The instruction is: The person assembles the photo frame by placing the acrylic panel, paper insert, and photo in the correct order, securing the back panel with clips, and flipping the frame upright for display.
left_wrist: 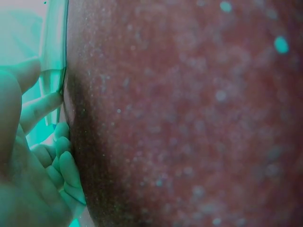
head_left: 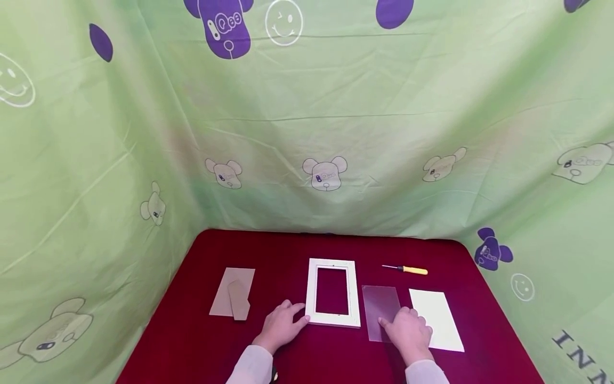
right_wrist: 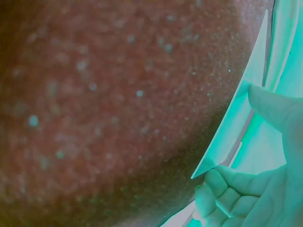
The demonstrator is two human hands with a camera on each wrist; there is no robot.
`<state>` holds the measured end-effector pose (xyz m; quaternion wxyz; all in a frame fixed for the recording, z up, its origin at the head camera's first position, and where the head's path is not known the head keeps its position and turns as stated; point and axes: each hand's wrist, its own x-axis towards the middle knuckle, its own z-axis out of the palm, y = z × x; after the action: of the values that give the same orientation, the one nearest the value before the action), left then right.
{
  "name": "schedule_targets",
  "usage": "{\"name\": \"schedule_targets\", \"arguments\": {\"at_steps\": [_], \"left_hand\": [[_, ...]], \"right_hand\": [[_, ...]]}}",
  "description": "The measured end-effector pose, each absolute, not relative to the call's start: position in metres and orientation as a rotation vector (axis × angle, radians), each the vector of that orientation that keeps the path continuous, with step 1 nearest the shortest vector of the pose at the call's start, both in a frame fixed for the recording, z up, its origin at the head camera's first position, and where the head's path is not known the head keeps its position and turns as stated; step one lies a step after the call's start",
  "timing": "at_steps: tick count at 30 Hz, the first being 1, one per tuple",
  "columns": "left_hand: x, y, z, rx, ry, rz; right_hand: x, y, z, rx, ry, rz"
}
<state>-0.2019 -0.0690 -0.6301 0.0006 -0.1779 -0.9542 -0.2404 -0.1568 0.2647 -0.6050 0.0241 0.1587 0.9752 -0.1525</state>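
Observation:
A white picture frame (head_left: pixel 331 319) lies flat at the middle of the table, its opening showing the red cloth. My left hand (head_left: pixel 280 327) is at its lower left corner, thumb and forefinger touching the edge; the other fingers curl underneath in the left wrist view. To the right of the frame is a clear sheet (head_left: pixel 377 305). My right hand (head_left: pixel 410 332) holds this sheet near its lower part, the thumb on one side and fingers at the other. In the right wrist view the sheet (right_wrist: pixel 232 123) slants between thumb and fingertips.
A backing board (head_left: pixel 218 298) with a stand leg lies at the left. On the right is a white rectangular sheet (head_left: pixel 441 320), partly behind my right hand. A screwdriver (head_left: pixel 414 270) with a yellow handle lies farther back. Green printed cloth (head_left: pixel 288 208) hangs around the red-covered table (head_left: pixel 283 250).

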Motion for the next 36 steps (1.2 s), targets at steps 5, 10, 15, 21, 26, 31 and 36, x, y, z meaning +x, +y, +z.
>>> {"name": "schedule_targets", "arguments": {"at_steps": [5, 10, 15, 21, 26, 31, 36], "left_hand": [[-0.2, -0.071, -0.63, -0.54, -2.995, -0.748], [-0.198, -0.07, -0.63, -0.545, -2.998, -0.756], [-0.197, -0.069, -0.631, -0.546, -2.993, -0.748], [-0.2, -0.068, -0.634, -0.552, -3.0, -0.728], [-0.2, -0.067, -0.632, -0.546, -3.0, -0.731], [-0.198, -0.067, -0.63, -0.543, -2.999, -0.742], [-0.196, -0.067, -0.628, -0.54, -3.003, -0.758]], "right_hand": [[-0.158, 0.266, -0.608, 0.525, 2.999, -0.547], [-0.156, 0.267, -0.61, 0.563, 2.973, -0.634], [-0.154, 0.27, -0.609, 0.572, 2.942, -0.743], [-0.155, 0.275, -0.606, 0.55, 2.937, -0.797], [-0.155, 0.277, -0.604, 0.555, 2.941, -0.825], [-0.155, 0.283, -0.601, 0.581, 2.931, -0.887], [-0.154, 0.29, -0.601, 0.588, 2.921, -0.966]]}}
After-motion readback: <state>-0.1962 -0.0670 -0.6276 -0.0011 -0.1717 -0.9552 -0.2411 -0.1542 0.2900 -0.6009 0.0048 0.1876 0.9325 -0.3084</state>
